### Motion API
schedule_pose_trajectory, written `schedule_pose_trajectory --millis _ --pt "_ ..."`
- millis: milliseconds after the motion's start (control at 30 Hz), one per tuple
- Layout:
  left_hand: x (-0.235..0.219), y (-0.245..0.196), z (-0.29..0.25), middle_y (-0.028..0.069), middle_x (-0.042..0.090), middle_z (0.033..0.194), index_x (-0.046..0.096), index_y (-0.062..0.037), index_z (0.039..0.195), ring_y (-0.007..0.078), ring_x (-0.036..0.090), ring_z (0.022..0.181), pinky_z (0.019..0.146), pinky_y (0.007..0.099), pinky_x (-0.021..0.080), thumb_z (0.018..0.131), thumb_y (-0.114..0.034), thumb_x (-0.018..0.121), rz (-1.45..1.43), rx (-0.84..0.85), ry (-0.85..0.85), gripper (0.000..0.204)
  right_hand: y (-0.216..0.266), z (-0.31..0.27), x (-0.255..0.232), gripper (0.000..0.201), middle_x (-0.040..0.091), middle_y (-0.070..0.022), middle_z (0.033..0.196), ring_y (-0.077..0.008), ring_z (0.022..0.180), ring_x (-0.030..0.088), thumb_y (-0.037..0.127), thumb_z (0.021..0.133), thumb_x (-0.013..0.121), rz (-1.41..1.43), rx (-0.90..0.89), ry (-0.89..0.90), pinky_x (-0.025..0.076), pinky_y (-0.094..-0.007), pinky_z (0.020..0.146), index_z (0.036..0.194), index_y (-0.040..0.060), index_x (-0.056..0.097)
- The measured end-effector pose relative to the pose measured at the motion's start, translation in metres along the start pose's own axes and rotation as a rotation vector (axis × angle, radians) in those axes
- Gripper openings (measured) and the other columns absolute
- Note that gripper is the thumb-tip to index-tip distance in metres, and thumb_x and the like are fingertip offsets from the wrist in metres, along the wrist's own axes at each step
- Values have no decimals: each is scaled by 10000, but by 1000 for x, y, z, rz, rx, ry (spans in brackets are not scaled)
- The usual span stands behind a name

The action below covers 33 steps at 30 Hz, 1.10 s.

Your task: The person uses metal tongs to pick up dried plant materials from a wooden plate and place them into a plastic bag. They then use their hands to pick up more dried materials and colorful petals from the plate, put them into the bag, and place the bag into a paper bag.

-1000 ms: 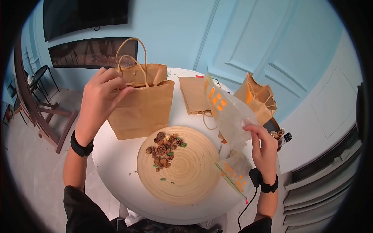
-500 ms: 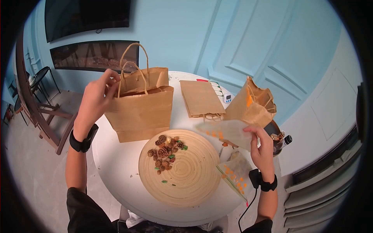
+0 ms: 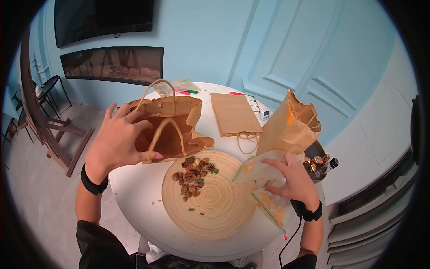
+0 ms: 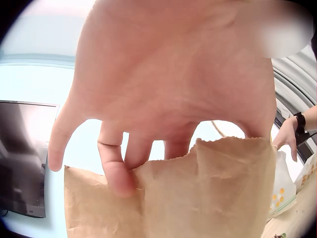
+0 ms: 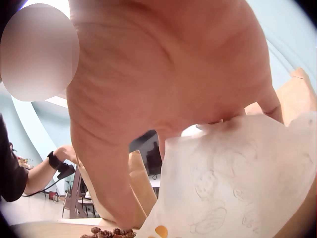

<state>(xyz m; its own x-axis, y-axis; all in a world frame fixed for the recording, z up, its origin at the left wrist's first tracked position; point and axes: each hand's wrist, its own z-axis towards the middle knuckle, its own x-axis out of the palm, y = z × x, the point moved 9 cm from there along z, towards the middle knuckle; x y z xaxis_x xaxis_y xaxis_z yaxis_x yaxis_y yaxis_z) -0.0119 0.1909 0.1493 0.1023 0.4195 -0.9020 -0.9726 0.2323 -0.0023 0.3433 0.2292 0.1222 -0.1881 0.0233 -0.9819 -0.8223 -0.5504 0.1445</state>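
Note:
My left hand [image 3: 118, 141] holds the rim of a brown paper bag [image 3: 188, 114], some fingers at its opening and the thumb by the near rope handle. The bag tips toward me, its mouth showing. In the left wrist view one fingertip presses the paper [image 4: 104, 203]. My right hand [image 3: 295, 181] has thumb and fingers spread apart over a translucent zip bag [image 3: 251, 169] with orange dots, which overlaps the plate's right edge. In the right wrist view the fingers are partly hidden behind this bag [image 5: 233, 183]. A second zip bag [image 3: 271, 207] lies just below.
Pine cones [image 3: 191, 175] and green bits lie on a round wooden plate [image 3: 219, 219]. Behind it are flat folded paper bags [image 3: 235, 112] and a small timer [image 3: 265, 114]. Another paper bag [image 3: 286, 130] stands at the right, beside a dark tray with a bottle [image 3: 329, 166].
My left hand has come onto the paper bag's rim, and its mouth has tipped toward me. My right hand has lowered the zip bag toward the plate and spread its fingers.

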Motion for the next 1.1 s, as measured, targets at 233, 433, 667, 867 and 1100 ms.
schedule_pose_trajectory --millis 233,433,667,867,1100 --pt "-7 -6 -8 118 678 1211 794 -59 1045 331 548 1179 1138 631 348 594 -712 842 91 -21 -40 795 -34 5 -21 297 739 -91 964 -293 840 673 59 801 736 31 16 -262 512 -369 811 1092 121 728" --pt "-11 4 -6 55 702 1132 802 -79 1044 305 546 1102 1110 549 358 614 -665 849 117 -107 -81 728 -24 22 -78 274 734 -63 1156 -156 981 691 98 969 683 1047 -30 -554 538 -318 886 1225 7 645" --pt "-19 3 -12 13 714 1252 811 -86 1047 293 533 1190 1101 509 353 627 -620 862 162 -145 -196 681 54 90 -44 419 702 -98 1232 -138 1130 644 64 987 676 1435 -142 -179 517 -305 994 1382 -4 554" --pt "-2 15 -14 57 685 1345 801 -80 1104 325 619 1203 978 483 490 670 -585 875 -22 -190 -77 670 101 138 -31 226 713 -94 1158 -132 1025 655 30 963 679 1428 -319 -146 518 -278 870 1159 34 565" --pt "8 29 -13 146 696 1183 711 -36 1183 356 671 1055 891 408 549 798 -210 855 -531 -60 -296 446 168 183 21 229 634 -81 931 -185 882 638 9 884 617 897 -621 15 480 -346 738 1076 74 512"
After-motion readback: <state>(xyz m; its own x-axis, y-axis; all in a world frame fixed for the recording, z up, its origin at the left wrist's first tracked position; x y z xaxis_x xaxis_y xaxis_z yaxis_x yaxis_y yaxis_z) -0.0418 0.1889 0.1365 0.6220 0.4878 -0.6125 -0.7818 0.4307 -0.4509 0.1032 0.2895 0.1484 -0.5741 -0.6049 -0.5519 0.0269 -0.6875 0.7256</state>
